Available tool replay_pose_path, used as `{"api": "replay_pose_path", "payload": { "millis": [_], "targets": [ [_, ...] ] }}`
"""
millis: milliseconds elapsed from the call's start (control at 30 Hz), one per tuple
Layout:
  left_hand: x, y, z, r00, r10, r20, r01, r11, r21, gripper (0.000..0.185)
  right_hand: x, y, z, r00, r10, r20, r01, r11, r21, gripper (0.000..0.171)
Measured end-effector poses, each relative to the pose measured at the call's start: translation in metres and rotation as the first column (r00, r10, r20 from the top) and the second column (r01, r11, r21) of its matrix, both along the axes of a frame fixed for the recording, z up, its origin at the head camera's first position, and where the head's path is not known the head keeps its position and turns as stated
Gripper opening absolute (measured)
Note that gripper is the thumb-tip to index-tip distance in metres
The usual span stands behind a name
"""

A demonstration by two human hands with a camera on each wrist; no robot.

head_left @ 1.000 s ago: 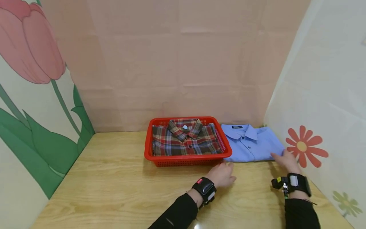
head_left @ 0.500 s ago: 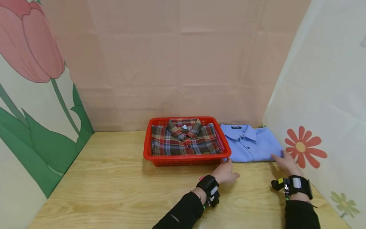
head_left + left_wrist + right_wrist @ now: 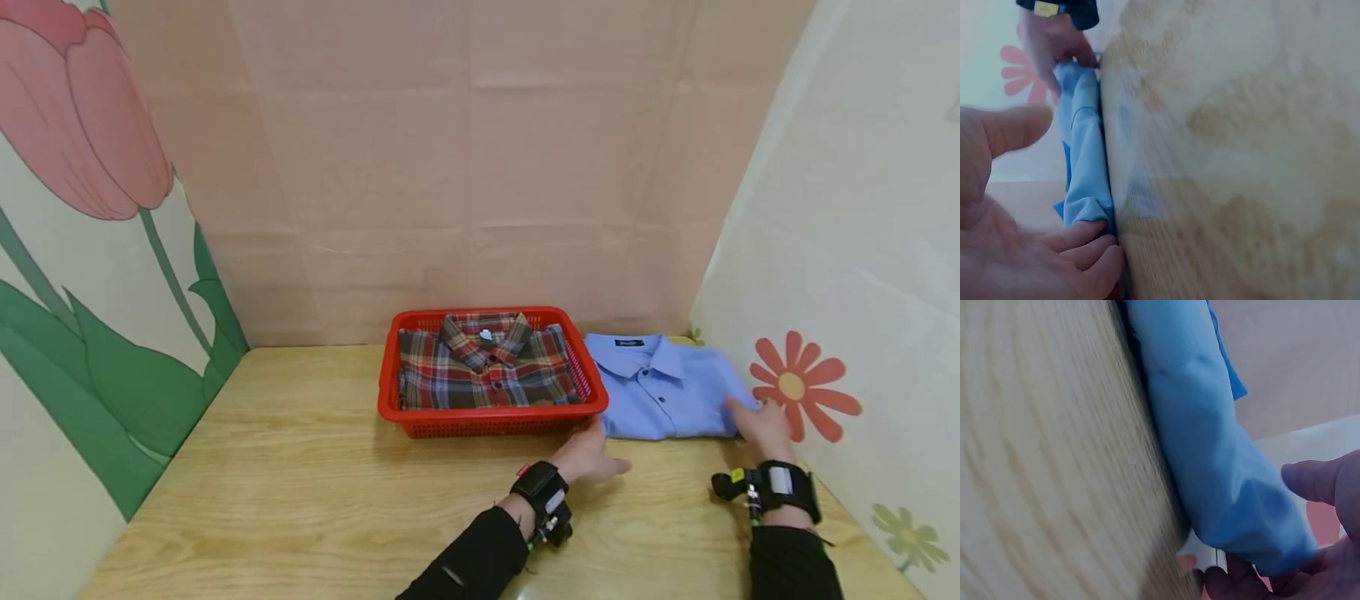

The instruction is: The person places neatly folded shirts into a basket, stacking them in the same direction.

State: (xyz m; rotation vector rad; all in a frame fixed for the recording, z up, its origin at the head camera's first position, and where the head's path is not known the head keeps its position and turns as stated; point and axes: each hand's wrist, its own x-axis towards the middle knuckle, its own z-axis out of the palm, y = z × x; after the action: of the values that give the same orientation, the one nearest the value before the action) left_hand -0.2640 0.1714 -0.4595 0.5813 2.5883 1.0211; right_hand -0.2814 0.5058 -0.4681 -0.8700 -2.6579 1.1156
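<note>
A folded light-blue button-up shirt (image 3: pixel 671 387) lies right of the red basket (image 3: pixel 491 414), its left end close against the basket. My right hand (image 3: pixel 765 429) holds the shirt's near right corner. In the right wrist view, its fingers (image 3: pixel 1241 584) reach under the raised corner, with the thumb on the upper side. My left hand (image 3: pixel 587 457) is at the near left corner, beside the basket. The left wrist view shows those fingers (image 3: pixel 1088 250) touching the shirt's end, while the thumb stands apart. A folded plaid shirt (image 3: pixel 491 367) lies collar up inside the basket.
The wooden table (image 3: pixel 285 475) meets a pinkish-beige backdrop (image 3: pixel 465 167) at the back. A white panel with a red flower (image 3: pixel 791 385) rises close to my right hand. On the left stands a panel with a large tulip (image 3: pixel 90 117).
The blue shirt has shifted toward me and slightly right, together with my right hand. My left hand has turned, reaching the shirt's near left corner. The basket stays in place.
</note>
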Motion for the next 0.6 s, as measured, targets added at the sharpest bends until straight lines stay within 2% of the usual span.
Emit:
{"api": "replay_pose_path", "payload": {
  "millis": [100,200,333,433,533,600],
  "targets": [
    [0.002,-0.001,0.001,0.999,0.04,0.019,-0.041,0.997,0.06,0.088,0.002,0.004,0.001,0.997,-0.062,0.04,0.063,0.998,-0.031,0.101],
    [0.005,-0.001,0.003,0.998,0.053,0.043,-0.057,0.995,0.082,0.087,0.004,0.009,0.0,0.996,-0.069,0.057,0.071,0.997,-0.031,0.104],
    [0.008,0.001,0.004,0.992,0.086,0.093,-0.095,0.99,0.102,0.079,0.007,0.012,0.001,0.998,-0.046,0.045,0.045,0.999,0.021,0.098],
    [0.01,0.003,0.004,0.983,0.137,0.125,-0.154,0.979,0.135,0.07,0.008,0.011,0.004,0.999,-0.022,0.041,0.019,0.997,0.08,0.089],
    [0.01,0.006,0.002,0.973,0.18,0.146,-0.204,0.963,0.174,0.063,0.01,0.007,0.011,0.999,0.014,0.047,-0.018,0.996,0.084,0.088],
    [0.009,0.008,0.0,0.967,0.197,0.164,-0.23,0.948,0.22,0.051,0.011,0.005,0.015,0.998,0.038,0.06,-0.042,0.997,0.068,0.089]
  ]
}}
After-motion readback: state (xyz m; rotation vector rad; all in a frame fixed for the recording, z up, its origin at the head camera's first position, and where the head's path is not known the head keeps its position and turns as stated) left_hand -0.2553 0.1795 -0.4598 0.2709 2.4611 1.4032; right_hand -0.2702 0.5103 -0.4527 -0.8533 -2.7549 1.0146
